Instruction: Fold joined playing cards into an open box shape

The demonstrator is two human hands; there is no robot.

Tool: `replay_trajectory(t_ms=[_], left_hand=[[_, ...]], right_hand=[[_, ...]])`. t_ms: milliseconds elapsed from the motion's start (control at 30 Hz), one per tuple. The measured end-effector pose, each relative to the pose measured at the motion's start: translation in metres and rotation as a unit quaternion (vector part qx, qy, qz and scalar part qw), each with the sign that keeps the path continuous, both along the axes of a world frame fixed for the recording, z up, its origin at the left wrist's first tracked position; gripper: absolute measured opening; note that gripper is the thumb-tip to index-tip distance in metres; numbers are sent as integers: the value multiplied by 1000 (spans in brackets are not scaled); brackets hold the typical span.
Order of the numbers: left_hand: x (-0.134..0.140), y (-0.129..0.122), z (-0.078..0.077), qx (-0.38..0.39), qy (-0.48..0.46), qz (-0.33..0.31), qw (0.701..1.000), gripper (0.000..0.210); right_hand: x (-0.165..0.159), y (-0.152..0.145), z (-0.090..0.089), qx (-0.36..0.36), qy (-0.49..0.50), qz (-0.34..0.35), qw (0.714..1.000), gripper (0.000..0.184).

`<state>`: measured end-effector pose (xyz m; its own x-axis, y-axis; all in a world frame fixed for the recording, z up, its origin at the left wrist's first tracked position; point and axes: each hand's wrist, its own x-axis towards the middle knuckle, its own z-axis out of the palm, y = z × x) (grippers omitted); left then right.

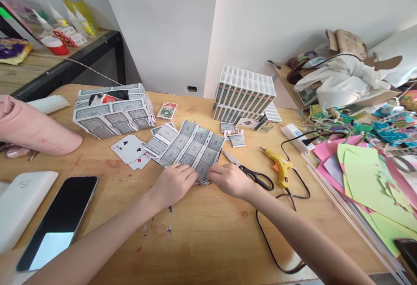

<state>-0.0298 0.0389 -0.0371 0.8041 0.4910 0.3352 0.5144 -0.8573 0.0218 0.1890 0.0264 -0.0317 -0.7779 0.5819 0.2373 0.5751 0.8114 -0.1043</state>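
Note:
A panel of joined playing cards (192, 144), patterned backs up, lies tilted on the table before me. My left hand (177, 181) has its fingers bent over the panel's near edge, left of its corner; the thumb is hidden. My right hand (230, 178) grips the same edge close by, its fingers curled and pressed together. Loose playing cards (127, 148) lie to the left, some face up, partly beneath the panel. Black-handled scissors (257, 177) rest just beyond my right hand, and a yellow glue gun (280, 167) lies farther right.
A card-covered box (114, 113) stands back left, near a small card pack (167, 111). Stacked card packs (244, 91) rise at back right. A power strip (296, 137), coloured paper (368, 176) and a cable crowd the right. A phone (61, 220) lies front left.

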Motion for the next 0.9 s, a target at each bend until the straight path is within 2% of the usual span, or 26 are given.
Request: replay_trajectory(t_ms=[233,400,533,633,700,800,833,900], left_hand=[[7,3,-1,17,-11,-7,1000,24],[13,5,-1,18,-21,-31,999,26],[17,8,2,-12,-31,-32,999,21],[16,12,17,-72,-83,7,994,18],[15,16,34,-133,-161,51,977,15],[14,19,64,-226,-302,132,917,18],[15,20,74,-249,-345,157,891,20],[17,22,89,-289,-424,187,837,23]], right_hand=[[-8,3,-8,-5,19,-5,1000,24],[-7,4,-9,-54,48,-32,997,19],[-9,6,-5,-123,123,-60,983,16],[-9,7,11,-160,240,-96,953,13],[-9,8,28,-144,345,-115,920,18],[-11,8,56,-86,465,-168,865,22],[-13,8,64,-71,481,-174,857,22],[-20,6,75,-50,474,-175,862,26]])
